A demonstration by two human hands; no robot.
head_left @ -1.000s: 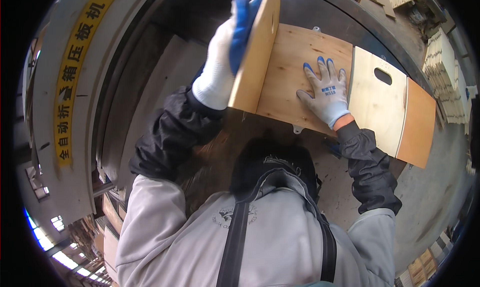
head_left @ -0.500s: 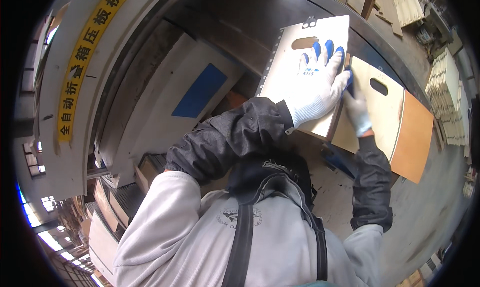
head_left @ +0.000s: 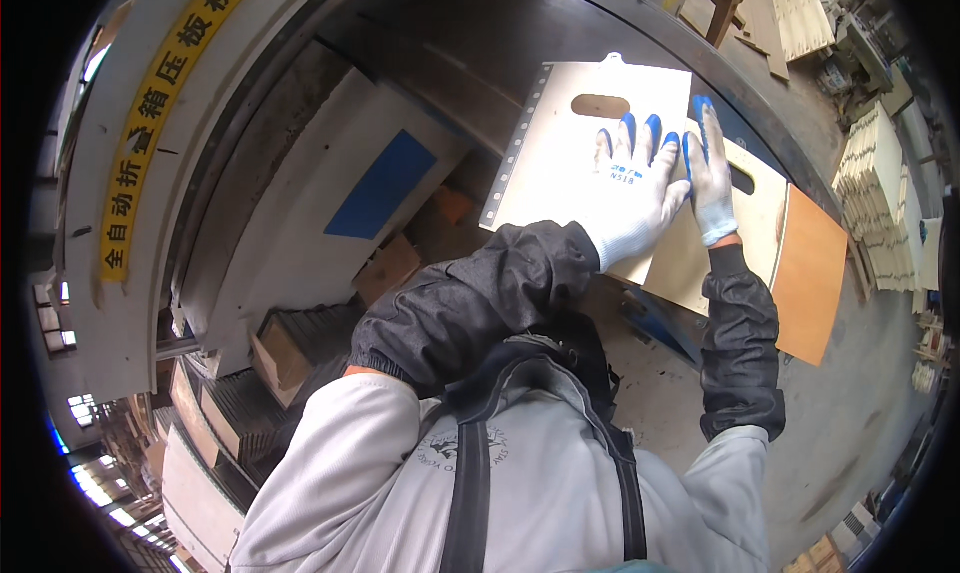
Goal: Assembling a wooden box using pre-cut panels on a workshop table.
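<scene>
My left hand (head_left: 640, 183), in a white glove with blue fingertips, lies flat with spread fingers on a pale wooden panel (head_left: 540, 153). That panel has an oval handle slot, a row of holes along its left edge and a small fitting at its top. My right hand (head_left: 711, 178), gloved alike, is beside the left one, its fingers stretched upward along the panel's right edge. Under and beside the right hand is a yellowish plywood panel (head_left: 755, 228) with a dark oval slot, partly covered by that hand. An orange-brown panel (head_left: 812, 273) adjoins its right side.
A dark metal machine bed (head_left: 460, 33) reaches behind the panels. To the left stands a grey machine frame with a yellow label strip (head_left: 165, 123) and a blue patch (head_left: 380, 183). Stacked boards (head_left: 240, 413) are at lower left, more stacked panels (head_left: 880, 193) at far right.
The pale panel has shifted left and slightly toward me, its right side now lying closer to the plywood. My right hand, blurred before, has moved up with its fingers straightened.
</scene>
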